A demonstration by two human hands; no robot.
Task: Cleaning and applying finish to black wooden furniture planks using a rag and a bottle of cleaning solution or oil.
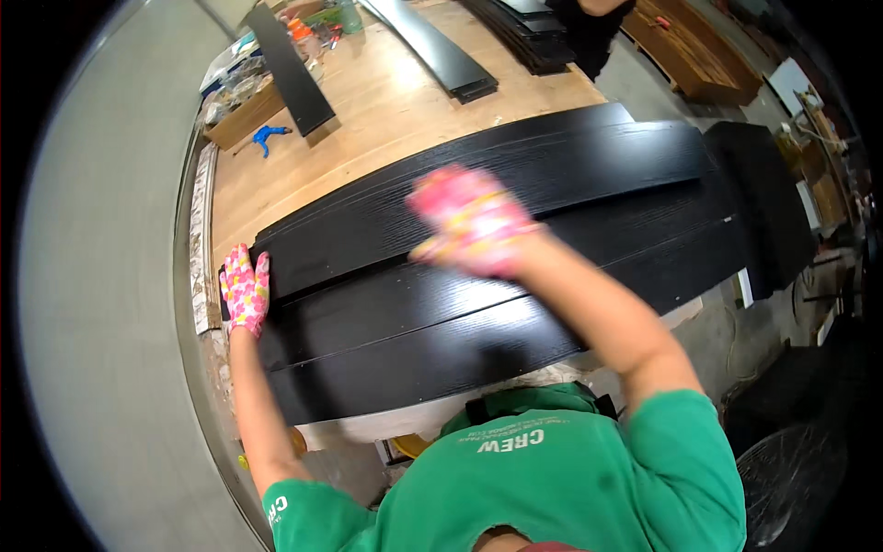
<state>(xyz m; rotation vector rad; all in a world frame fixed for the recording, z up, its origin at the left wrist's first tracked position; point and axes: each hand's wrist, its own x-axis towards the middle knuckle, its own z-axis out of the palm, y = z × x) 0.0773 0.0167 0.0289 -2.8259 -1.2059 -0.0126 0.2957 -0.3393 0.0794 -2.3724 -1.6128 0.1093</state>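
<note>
Long black wood-grain boards [395, 363] lie side by side in front of me, running left to right. One raised black board [589, 175] overlaps the row along its far side. My left hand [245, 293], in a pink floral glove, rests at the boards' left end with its fingers stretched out and thumb apart. Over the raised board is my right hand [474, 223], gloved the same way and blurred by motion. Its thumb stands away from the fingers, palm down, and no object shows in it; whether it touches the board I cannot tell.
On the wooden table [368, 120] lie a dark narrow board [292, 78], a blue tool [267, 138] and a small stack of grey-black boards [437, 55]. A cardboard box [246, 115] holds plastic bags. Another person [598, 37] stands by a black board pile [529, 41]. A wall rises at left.
</note>
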